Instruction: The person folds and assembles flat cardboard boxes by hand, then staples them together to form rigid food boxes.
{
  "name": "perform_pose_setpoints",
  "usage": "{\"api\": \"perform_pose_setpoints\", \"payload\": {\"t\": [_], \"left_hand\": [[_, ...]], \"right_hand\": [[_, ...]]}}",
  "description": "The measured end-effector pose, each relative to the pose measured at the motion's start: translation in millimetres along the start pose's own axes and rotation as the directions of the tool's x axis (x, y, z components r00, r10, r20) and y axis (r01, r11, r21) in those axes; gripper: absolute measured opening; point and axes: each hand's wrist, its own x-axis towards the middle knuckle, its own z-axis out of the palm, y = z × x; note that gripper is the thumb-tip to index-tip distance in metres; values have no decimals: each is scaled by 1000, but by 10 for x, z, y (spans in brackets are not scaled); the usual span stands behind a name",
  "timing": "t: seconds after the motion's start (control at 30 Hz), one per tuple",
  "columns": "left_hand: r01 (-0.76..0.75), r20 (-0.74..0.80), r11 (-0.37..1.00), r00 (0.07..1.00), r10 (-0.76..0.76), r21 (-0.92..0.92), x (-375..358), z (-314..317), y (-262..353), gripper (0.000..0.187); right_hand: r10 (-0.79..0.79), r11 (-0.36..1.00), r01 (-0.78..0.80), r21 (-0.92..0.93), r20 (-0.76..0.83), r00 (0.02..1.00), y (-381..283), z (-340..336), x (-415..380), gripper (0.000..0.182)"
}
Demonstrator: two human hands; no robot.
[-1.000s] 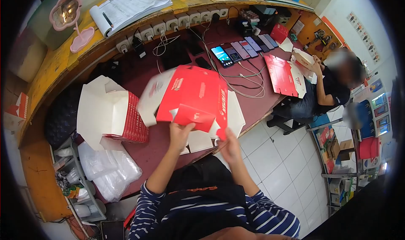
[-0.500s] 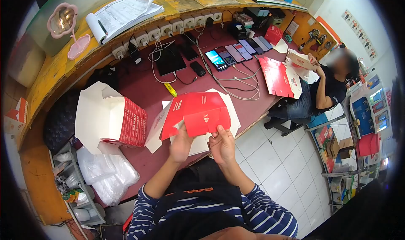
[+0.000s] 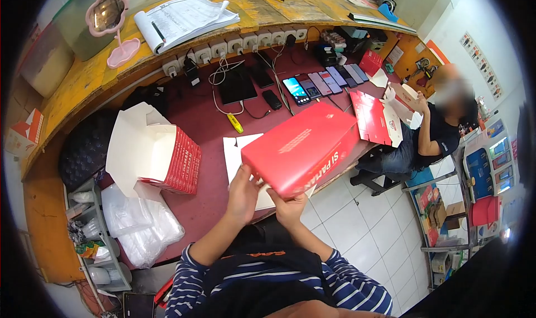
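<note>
A red box with white lettering (image 3: 301, 147) is held up above the dark red table (image 3: 206, 206), its broad red face toward the camera. My left hand (image 3: 243, 194) grips its near left corner. Close by, my right hand (image 3: 287, 206) has its fingers on the lower edge. Under the box, white card sheets (image 3: 234, 156) lie on the table, partly covered. To the left sits a nested stack of red and white boxes (image 3: 181, 161), the open white inside of one showing.
Several phones (image 3: 322, 83) and a black tablet (image 3: 231, 83) with cables lie behind. Plastic bags (image 3: 142, 223) are at the left front, beside a grey rack (image 3: 103, 245). A co-worker (image 3: 435, 117) at the right holds a carton near a red sheet (image 3: 371, 117).
The red card in my hands has gone from a flat-looking, partly folded piece to a box shape, raised and turned. The camera view has shifted slightly.
</note>
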Motion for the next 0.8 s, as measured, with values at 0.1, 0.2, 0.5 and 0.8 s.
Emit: {"api": "perform_pose_setpoints", "payload": {"t": [0.1, 0.2, 0.5, 0.8], "left_hand": [[483, 200, 724, 872, -446, -493, 120, -70, 253, 48], [470, 119, 858, 883, -455, -208, 313, -512, 279, 50], [277, 329, 922, 927, -182, -272, 185, -597, 456, 59], [573, 636, 545, 766, -90, -612, -102, -260, -51, 59]], "right_hand": [[-111, 818, 306, -488, 387, 915, 40, -227, 176, 24], [175, 971, -120, -208, 272, 946, 16, -686, 201, 42], [397, 877, -403, 263, 77, 915, -391, -519, 572, 30], [-73, 967, 142, 210, -306, 949, -259, 49, 439, 23]]}}
